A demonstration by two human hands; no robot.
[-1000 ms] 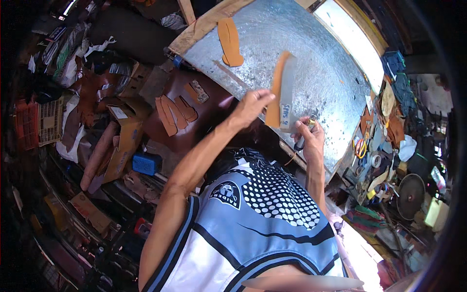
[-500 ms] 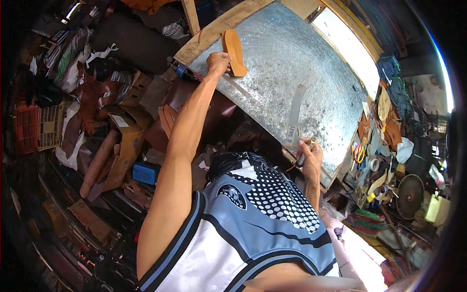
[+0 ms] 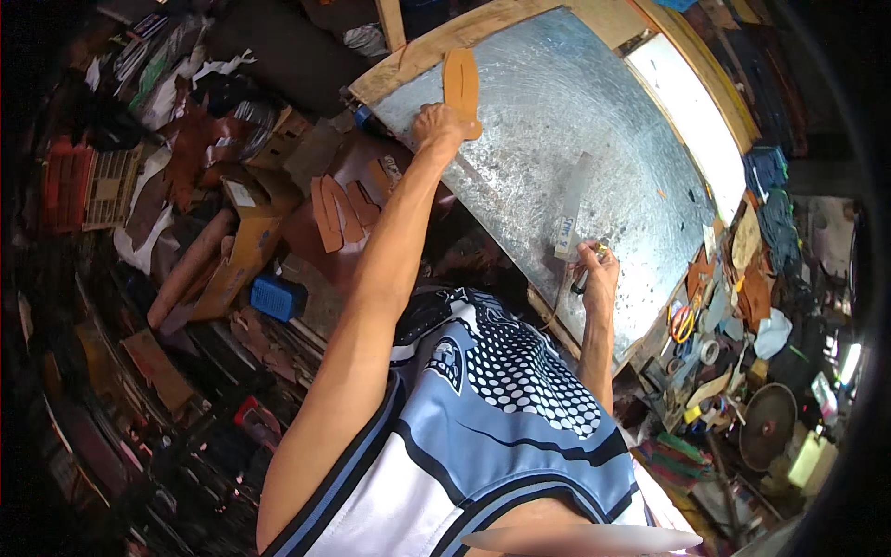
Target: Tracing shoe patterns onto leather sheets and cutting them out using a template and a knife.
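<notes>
A tan, elongated leather-like piece with rounded ends and a dark line down its middle lies at the far left of a scratched metal tabletop. My left hand is closed at its near end, fingers curled and partly hidden. By the table's near edge, my right hand is closed around a small slim tool. Only a black end and a yellowish bit of that tool show, so its kind is unclear. Close to my right hand, a flat grey strip with a pale, marked end lies on the metal.
Several tan cut pieces rest on brown sheet material left of the table. Beyond them are a cardboard box, a blue plastic container and crates. Orange-handled scissors and a tape roll sit among clutter at right.
The tan piece has turned straighter, and its middle line now shows. My left hand has shifted onto its near end. My right hand still grips the small tool; the whole view has shifted slightly.
</notes>
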